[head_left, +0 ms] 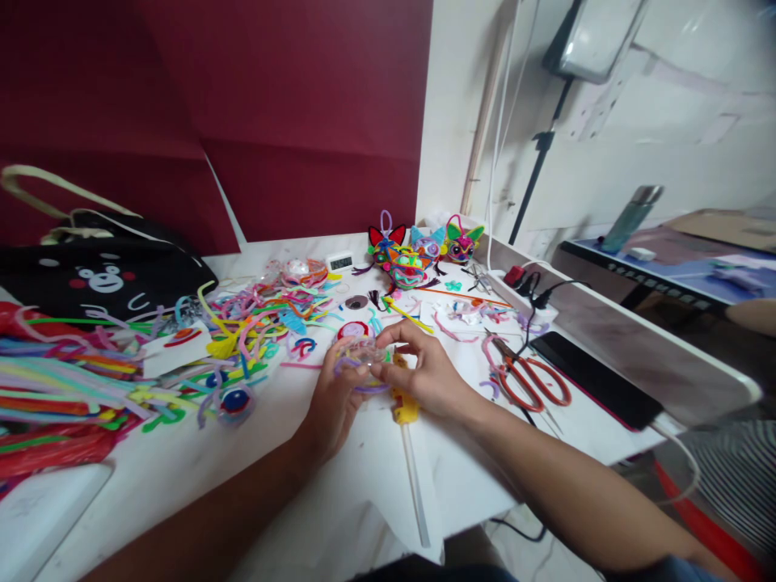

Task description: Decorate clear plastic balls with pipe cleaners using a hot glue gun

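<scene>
My left hand (332, 400) is closed around the left side of a clear round plastic piece (359, 356) with purple pipe cleaner along its edge. From the other side, my right hand (424, 368) pinches the same piece with thumb and fingers. Partly behind my right hand lies a yellow glue gun (405, 410), with a long glue stick (415, 493) pointing toward me. Just beyond the fingers is a red and white pipe-cleaner coil (352, 330). Left of my hands sits a round piece with a dark blue centre (235, 400).
Colourful pipe cleaners (66, 388) heap on the left, near a black bag (103, 275). Finished cat-face ornaments (407, 267) stand at the back beside a small digital clock (339, 262). Orange-handled scissors (526, 378), a phone (597, 380) and a power strip (527, 303) are on the right.
</scene>
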Motion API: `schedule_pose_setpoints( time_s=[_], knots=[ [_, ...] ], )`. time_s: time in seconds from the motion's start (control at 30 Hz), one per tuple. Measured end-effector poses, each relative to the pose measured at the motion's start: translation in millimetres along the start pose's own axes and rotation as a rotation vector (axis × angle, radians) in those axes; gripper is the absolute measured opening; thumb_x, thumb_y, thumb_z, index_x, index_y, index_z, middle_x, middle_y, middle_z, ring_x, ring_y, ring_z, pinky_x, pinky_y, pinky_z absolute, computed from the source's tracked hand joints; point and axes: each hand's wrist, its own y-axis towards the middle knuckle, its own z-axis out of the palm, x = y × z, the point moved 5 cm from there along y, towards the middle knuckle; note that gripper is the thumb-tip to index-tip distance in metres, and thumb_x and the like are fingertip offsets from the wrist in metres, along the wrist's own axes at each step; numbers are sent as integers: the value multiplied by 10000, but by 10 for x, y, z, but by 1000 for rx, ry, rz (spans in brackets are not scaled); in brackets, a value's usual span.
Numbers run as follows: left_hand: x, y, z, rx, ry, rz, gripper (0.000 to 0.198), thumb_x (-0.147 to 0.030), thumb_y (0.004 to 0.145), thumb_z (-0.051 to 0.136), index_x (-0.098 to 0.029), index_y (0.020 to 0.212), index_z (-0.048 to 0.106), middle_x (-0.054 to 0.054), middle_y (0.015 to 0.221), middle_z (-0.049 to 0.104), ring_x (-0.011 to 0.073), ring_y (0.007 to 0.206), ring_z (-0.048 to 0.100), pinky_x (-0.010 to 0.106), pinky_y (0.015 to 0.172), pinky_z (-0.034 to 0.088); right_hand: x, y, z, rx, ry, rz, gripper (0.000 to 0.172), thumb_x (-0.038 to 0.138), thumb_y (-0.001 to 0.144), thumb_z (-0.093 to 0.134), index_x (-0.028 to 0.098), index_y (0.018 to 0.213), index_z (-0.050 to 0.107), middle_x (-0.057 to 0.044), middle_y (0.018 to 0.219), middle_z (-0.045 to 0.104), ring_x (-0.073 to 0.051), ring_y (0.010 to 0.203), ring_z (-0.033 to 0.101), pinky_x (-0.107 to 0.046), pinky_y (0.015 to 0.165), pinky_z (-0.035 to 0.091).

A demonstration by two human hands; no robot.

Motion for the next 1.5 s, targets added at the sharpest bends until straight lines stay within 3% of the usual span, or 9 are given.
schedule_pose_setpoints(
  time_s=[0.27, 0.77, 1.5],
  knots=[
    [-17, -4, 15, 28, -5, 1, 512, -231, 666, 767, -234, 1122, 534, 49, 1012, 706, 303, 1016, 680, 436, 830, 563, -40, -24, 45, 7, 191, 205, 387, 303, 612, 786, 221, 914, 560, -16, 971, 593, -175, 810, 543, -304, 660, 452],
    [-17, -13, 20, 22, -44, -17, 449, -252, 703, 731, -224, 1114, 553, 50, 982, 730, 307, 1021, 691, 464, 859, 561, -129, -31, 63, 20, 333, 285, 454, 240, 576, 799, 241, 955, 549, -18, 1012, 582, -139, 707, 544, -240, 497, 443],
    [0, -4, 38, 58, -88, -89, 350, -264, 762, 677, -187, 1091, 585, 95, 1038, 739, 313, 1057, 679, 488, 898, 538, -167, 4, 48, 37, 383, 302, 478, 237, 543, 808, 232, 955, 566, -10, 964, 588, -137, 699, 544, -273, 589, 458]
  ],
)
